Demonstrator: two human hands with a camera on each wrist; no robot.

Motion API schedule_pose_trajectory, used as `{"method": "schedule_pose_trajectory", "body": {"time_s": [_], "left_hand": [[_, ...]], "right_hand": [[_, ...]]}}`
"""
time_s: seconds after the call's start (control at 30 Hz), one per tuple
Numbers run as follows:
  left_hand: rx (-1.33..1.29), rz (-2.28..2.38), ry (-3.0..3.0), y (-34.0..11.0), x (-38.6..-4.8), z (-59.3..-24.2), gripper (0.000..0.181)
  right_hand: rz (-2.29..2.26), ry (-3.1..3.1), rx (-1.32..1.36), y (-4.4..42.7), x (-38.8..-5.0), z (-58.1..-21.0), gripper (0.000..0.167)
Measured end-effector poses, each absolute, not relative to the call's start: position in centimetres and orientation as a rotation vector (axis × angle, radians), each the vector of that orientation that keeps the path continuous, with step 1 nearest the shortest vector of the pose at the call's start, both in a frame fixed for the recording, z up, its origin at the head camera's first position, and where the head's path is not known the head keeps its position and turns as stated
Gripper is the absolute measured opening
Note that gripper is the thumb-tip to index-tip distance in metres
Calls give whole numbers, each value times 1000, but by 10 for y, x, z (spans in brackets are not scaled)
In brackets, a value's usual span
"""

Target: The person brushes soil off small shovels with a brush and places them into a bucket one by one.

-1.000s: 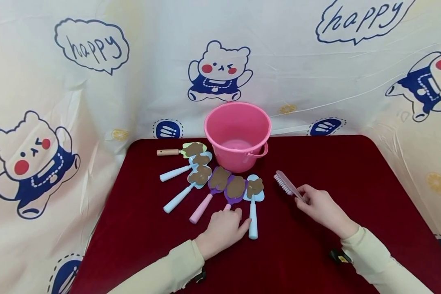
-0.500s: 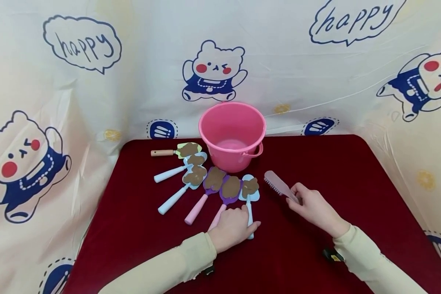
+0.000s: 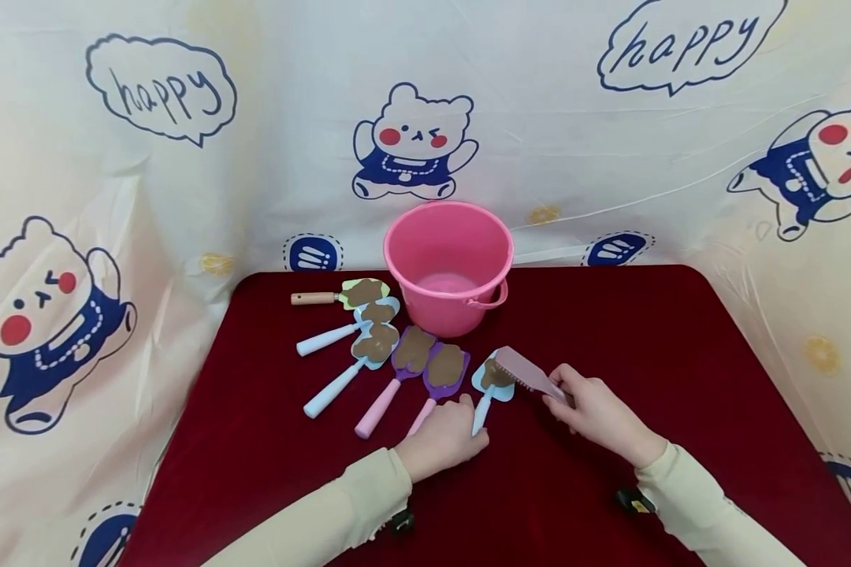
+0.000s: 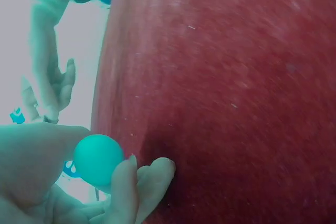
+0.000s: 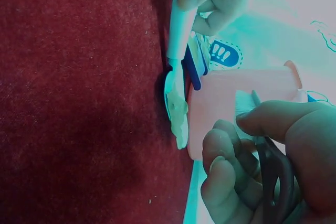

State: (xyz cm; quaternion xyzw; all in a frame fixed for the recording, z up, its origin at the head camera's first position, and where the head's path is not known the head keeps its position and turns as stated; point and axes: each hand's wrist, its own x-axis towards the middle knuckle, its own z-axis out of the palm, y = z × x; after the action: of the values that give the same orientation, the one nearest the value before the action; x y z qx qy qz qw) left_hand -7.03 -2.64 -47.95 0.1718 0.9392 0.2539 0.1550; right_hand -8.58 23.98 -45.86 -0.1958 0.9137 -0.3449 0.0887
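My left hand grips the handle of a light blue toy shovel; the rounded handle end shows between thumb and fingers in the left wrist view. Brown, clay-like stuff covers part of its blade. My right hand holds a pale pink brush by its handle. In the head view its bristles face down over the blade's right side; whether they touch the brown stuff is unclear. The right wrist view shows the shovel low over the red cloth, with its blade slightly tilted.
Left of my hands lie two purple shovels with pink handles, two blue shovels and a green one with a wooden handle, all bearing brown stuff. Behind them stands a pink bucket. A dark red cloth covers the table.
My left hand has moved onto the rightmost blue shovel, gripped it and shifted its blade rightward. My right hand has turned the brush bristles-down and brought it left over the blade.
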Motion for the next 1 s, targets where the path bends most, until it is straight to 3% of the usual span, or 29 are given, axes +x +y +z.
{"method": "schedule_pose_trajectory", "body": {"time_s": [0.2,0.5,0.7,0.83,1.0], "left_hand": [[470,756,2657,-25,-73,-477,22],[338,1012,2430,-27,-73,-474,31],[362,1101,2409,-34,-76,-472,28],[421,1127,2423,-41,-77,-469,16],[440,1267,2338,-53,-73,-464,19]], "right_hand": [[-1002,2770,-589,242,-85,-460,17],[-916,2875,-619,245,-81,-460,19],[-953,2838,-555,246,-79,-454,22],[-982,2838,-569,245,-79,-448,24],[-988,2835,-552,242,-77,-442,24]]}}
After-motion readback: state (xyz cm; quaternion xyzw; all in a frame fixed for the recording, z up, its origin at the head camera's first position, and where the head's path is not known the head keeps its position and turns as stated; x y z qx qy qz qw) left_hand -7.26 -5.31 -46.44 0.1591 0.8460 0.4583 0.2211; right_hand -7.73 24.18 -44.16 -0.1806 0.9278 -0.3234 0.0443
